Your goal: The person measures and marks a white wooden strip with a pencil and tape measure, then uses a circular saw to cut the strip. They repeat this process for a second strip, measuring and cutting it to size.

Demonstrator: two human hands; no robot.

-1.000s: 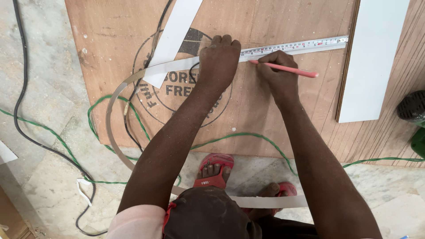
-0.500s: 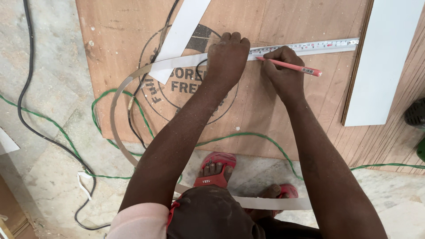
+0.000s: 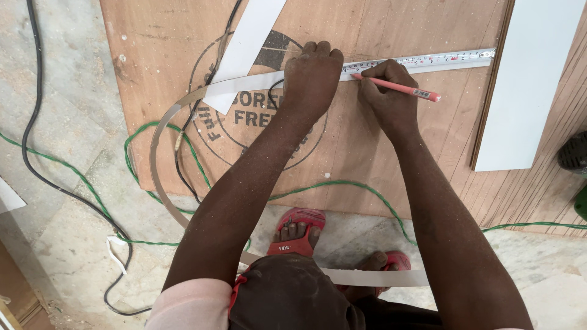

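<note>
My left hand (image 3: 312, 76) presses down on a steel measuring tape (image 3: 428, 60) stretched to the right across a brown plywood sheet (image 3: 379, 140) with a round black stamp. My right hand (image 3: 388, 98) grips a red pencil (image 3: 406, 90), its tip touching the tape's lower edge just right of my left hand. The tape's hook end sits at the sheet's right edge. A long white edge-band strip (image 3: 160, 153) runs under my left hand and curls round to the left and down past my feet.
A white board (image 3: 526, 85) lies to the right on ribbed wood. Another white strip (image 3: 244, 49) lies diagonally on the plywood. Green cable (image 3: 140, 128) and black cables (image 3: 36, 110) trail over the stone floor. My feet wear red sandals (image 3: 296, 235). A dark tool (image 3: 575, 153) sits at right edge.
The view has shifted slightly, so the plywood and hands sit a little further right in frame. Both hands stay on the tape; the pencil tip remains at the tape's edge.
</note>
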